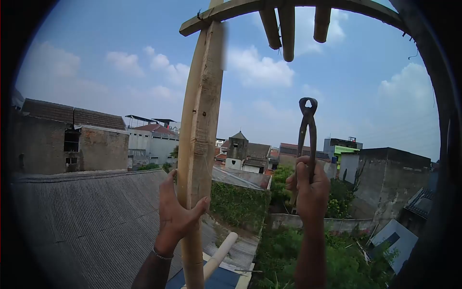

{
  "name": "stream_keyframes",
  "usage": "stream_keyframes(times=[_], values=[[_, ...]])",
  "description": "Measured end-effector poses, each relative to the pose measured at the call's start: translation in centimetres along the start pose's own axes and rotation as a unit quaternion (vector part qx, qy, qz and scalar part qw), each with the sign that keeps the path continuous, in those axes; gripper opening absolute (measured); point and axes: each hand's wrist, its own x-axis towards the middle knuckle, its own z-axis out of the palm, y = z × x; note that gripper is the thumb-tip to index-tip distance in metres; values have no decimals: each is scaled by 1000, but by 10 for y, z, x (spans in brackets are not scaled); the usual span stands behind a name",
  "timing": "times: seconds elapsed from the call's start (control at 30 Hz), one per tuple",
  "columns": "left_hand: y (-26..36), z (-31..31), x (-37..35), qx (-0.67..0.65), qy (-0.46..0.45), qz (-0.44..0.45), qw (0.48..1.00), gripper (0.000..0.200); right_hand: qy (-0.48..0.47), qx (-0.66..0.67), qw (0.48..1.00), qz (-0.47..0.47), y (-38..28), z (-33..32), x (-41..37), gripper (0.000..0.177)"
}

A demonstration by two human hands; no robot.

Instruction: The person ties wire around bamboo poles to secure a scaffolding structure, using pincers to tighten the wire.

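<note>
My left hand (179, 212) is wrapped round an upright post made of a bamboo pole (193, 262) and a wooden board (204, 111) side by side, its thumb across the board's lower end. To the right, my right hand (312, 190) grips a pair of dark pincers (307, 125) by the handles. The pincers point up, with their rounded jaws at the top, apart from the post. A wooden crossbar (236, 10) meets the board near its upper end, with dark wire at the joint.
Short bamboo ends (288, 38) hang below the crossbar at the top. Below lie a corrugated roof (96, 212), another bamboo pole (221, 254) slanting by the post, and green plants (308, 260). A dark curved beam (433, 62) runs down the right side.
</note>
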Motion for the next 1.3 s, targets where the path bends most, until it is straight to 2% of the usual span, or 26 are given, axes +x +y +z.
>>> stream_keyframes(times=[0.03, 0.1, 0.17, 0.23, 0.37, 0.4, 0.43, 0.53, 0.63, 1.3], values=[[0, 5, -2, -76, -20, -36, 996, 86, 7, -30, 998, -53, -5, -1, 36, 22], [-6, 8, -2, -164, -36, -80, 983, 85, 2, -97, 991, -96, -18, 1, 106, 31], [-7, 13, -5, -180, -26, -97, 979, 84, 11, -161, 974, -159, -28, 6, 163, 33], [-6, 17, -10, -181, -9, -103, 978, 83, -20, -166, 973, -159, -41, 14, 205, 33], [-2, 16, -11, -192, -15, -126, 973, 84, -61, -247, 939, -231, -47, 27, 274, 33], [-2, 17, -11, -190, -17, -123, 974, 84, -69, -267, 928, -251, -48, 30, 281, 34], [-3, 17, -11, -189, -19, -122, 974, 84, -87, -274, 933, -217, -54, 32, 283, 33], [-4, 16, -12, -184, -22, -111, 976, 85, -91, -259, 926, -260, -49, 36, 300, 32], [-6, 16, -13, -176, -22, -103, 979, 85, -98, -239, 944, -203, -56, 37, 294, 32], [2, 12, -11, -178, -25, -127, 975, 86, -79, -323, 900, -280, -44, 28, 322, 24]])
